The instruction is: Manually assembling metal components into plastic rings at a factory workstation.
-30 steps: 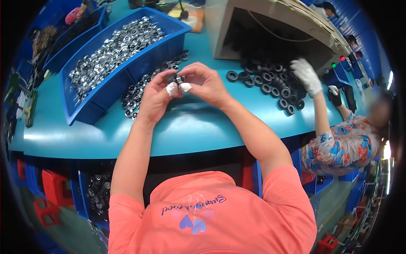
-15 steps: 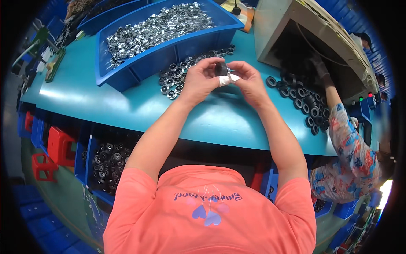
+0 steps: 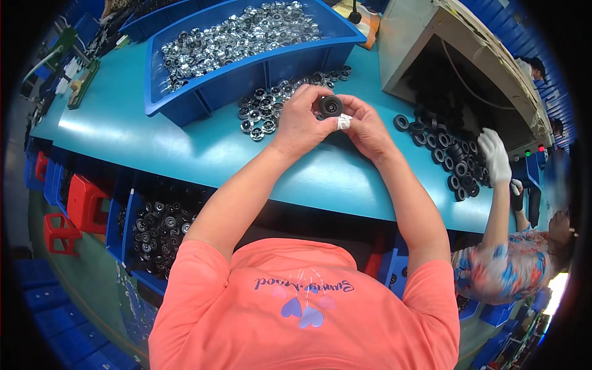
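A small wheel with a black tyre (image 3: 331, 106) is held up above the table between my two hands, its round face turned toward me. My left hand (image 3: 299, 123) grips it from the left with bent fingers. From the other side, the fingertips of my right hand (image 3: 368, 128) close on its edge. White wrapping (image 3: 344, 121) shows where my thumbs meet. Just beyond my left hand, shiny silver wheel hubs (image 3: 258, 114) lie loose on the table. To the right of my right hand is a pile of black rubber tyres (image 3: 453, 151).
A blue bin (image 3: 209, 80) heaped with silver hubs stands on the teal table (image 3: 154, 145). A box-like machine (image 3: 401, 52) with a dark opening is at the right. Beside it a co-worker's gloved hand (image 3: 495, 157) hovers near the tyres. Below left sits a crate of wheels (image 3: 157, 237).
The wheel in my hands has turned so its face shows toward me. The co-worker's gloved hand has come out of the machine's opening, nearer the table edge.
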Available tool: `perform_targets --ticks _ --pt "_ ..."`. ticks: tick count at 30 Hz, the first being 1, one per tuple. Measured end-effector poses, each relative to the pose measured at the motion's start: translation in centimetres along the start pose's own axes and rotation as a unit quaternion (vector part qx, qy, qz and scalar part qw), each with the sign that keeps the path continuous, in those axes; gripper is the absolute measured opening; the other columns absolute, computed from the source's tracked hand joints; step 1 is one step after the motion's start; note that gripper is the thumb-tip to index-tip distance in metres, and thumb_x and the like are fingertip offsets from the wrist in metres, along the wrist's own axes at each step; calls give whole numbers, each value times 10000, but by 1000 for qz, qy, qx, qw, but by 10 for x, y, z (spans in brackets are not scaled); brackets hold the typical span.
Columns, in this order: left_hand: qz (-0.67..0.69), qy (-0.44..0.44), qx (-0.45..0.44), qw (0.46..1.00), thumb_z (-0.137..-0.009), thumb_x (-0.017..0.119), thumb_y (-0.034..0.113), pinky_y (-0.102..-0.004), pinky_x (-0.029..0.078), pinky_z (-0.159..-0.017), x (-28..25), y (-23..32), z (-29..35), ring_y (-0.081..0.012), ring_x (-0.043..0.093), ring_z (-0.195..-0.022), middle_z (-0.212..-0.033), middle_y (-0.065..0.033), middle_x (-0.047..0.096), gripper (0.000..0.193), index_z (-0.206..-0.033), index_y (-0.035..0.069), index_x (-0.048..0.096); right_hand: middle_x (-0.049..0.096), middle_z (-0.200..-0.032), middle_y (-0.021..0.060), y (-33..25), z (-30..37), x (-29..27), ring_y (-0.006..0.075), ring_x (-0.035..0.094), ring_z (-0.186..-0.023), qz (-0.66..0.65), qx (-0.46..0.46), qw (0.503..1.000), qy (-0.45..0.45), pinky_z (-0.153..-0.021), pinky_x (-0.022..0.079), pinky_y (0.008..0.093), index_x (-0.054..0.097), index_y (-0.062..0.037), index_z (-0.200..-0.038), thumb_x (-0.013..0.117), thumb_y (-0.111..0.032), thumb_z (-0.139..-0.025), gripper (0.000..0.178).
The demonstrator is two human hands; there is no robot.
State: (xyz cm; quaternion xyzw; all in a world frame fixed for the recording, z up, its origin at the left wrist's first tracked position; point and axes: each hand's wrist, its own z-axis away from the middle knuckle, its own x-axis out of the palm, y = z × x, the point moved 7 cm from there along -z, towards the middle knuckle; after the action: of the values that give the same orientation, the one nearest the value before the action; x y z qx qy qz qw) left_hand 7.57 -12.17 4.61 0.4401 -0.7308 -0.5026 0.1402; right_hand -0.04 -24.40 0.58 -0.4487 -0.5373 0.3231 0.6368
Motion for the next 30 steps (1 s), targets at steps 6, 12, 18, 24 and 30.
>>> perform_targets --ticks 6,12,18,24,30 --pt "128 -56 -100 985 -799 817 83 -245 528 -823 9 -24 -2 -107 630 -956 -1081 -29 627 455 -1212 32 635 648 -1164 89 -8 0 -8 152 634 -1061 53 -48 997 41 -942 526 302 588 0 -1240 704 36 -840 418" --pt "356 -116 -167 912 -883 704 27 -324 520 -965 18 -36 -4 -168 612 -1137 -1252 -105 629 533 -1378 2 507 662 -1085 63 -28 7 -7 137 667 -969 199 -175 961 83 -870 550 275 628 -13 -1188 739 -10 -851 355" --pt "423 -129 -199 875 -905 683 50 -386 501 -1035 23 -35 -1 -203 602 -1178 -1289 -110 604 545 -1400 -8 462 671 -1020 50 -43 16 1 141 690 -913 312 -241 910 129 -811 567 270 678 -20 -1117 750 0 -828 298" --pt "428 -133 -188 874 -943 649 86 -382 498 -1043 23 -31 -1 -188 598 -1178 -1277 -88 606 480 -1382 -14 482 666 -1014 66 -65 30 25 176 702 -863 456 -303 828 121 -767 574 286 714 -56 -1074 748 30 -796 293" --pt "353 -170 -167 905 -1001 588 136 -340 530 -960 26 -24 1 -163 619 -1114 -1256 -87 618 409 -1381 12 503 671 -966 72 -67 36 37 203 703 -858 517 -346 772 129 -745 585 308 724 -69 -1051 741 62 -767 313"
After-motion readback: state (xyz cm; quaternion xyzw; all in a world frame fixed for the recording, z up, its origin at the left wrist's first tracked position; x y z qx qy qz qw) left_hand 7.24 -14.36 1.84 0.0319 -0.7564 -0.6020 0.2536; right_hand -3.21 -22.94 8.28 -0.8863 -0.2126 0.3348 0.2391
